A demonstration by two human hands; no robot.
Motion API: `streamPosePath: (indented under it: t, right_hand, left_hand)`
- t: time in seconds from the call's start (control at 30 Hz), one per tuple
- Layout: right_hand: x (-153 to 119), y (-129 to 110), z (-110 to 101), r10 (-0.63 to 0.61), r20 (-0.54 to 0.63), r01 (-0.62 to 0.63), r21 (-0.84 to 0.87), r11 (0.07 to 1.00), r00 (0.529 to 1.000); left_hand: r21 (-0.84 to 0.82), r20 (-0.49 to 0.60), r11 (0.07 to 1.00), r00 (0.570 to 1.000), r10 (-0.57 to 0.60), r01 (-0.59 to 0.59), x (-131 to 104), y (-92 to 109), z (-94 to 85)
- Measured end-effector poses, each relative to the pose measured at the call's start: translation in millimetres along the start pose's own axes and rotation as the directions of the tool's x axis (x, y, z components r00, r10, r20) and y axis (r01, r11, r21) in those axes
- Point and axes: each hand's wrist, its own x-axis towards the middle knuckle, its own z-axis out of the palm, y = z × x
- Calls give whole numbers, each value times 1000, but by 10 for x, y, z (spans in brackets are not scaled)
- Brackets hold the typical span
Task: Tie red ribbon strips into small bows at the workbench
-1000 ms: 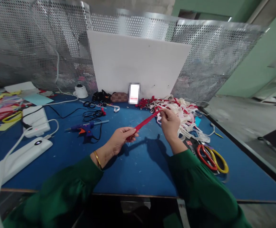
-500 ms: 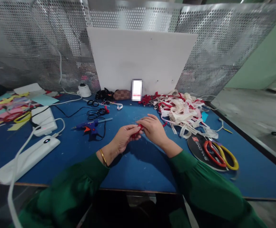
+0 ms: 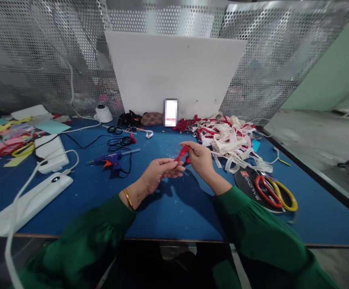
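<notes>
Two hands of ours meet over the middle of the table [image 3: 174,222], with one short red ribbon [image 3: 181,153] between them. We pinch its near end between the thumb and fingers of our left hand [image 3: 159,172], the other fingers spread slightly beneath, and we have our right hand [image 3: 201,159] clamped on its far end, thumb against fingertips. Our hands are close but apart, raised above the table, and the ribbon curves up from left to right. We wear green sleeves [image 3: 237,202] and, on the left wrist, a gold bangle [image 3: 128,198]. To the left of our hands we have a blue glue gun [image 3: 113,161] lying on its side, its nozzle pointing left, with a coiled black cord [image 3: 119,143] just beyond it. Further left we see a white power strip [image 3: 52,153], a long white device [image 3: 31,204] nearer to us, and coloured scraps [image 3: 9,134] at the far left. On the right, white and red ribbons lie in a tangled pile [image 3: 230,138]; nearer, scissors [image 3: 267,192] with red and yellow handles rest partly on a black disc [image 3: 247,185]. At the far side we see a lit phone [image 3: 171,113] upright before a white board [image 3: 174,72], with a checked brown pouch [image 3: 151,119] just left of the phone.
</notes>
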Motion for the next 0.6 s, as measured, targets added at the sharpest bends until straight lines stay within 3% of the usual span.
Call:
streamPosePath:
  t: [0.13, 0.3, 0.4, 0.6]
  right_hand:
    - [-3, -26, -11, -81, 42, 84, -75, 994, 996]
    - [5, -15, -24, -91, 70, 97, -89, 991, 993]
    - [13, -19, -38, -106, 74, 113, -93, 989, 992]
    - [18, 6, -22, -147, 72, 155, -122, 980, 987]
  left_hand:
    - [-74, 26, 997, 999, -34, 36, 39, -15, -39]
    - [-133, -9, 991, 1000, -28, 27, 60, 1, -60]
    - [-69, -54, 998, 999, -6, 3, 36, 6, -38]
    - [17, -27, 1000, 999, 20, -20, -6, -8, 5]
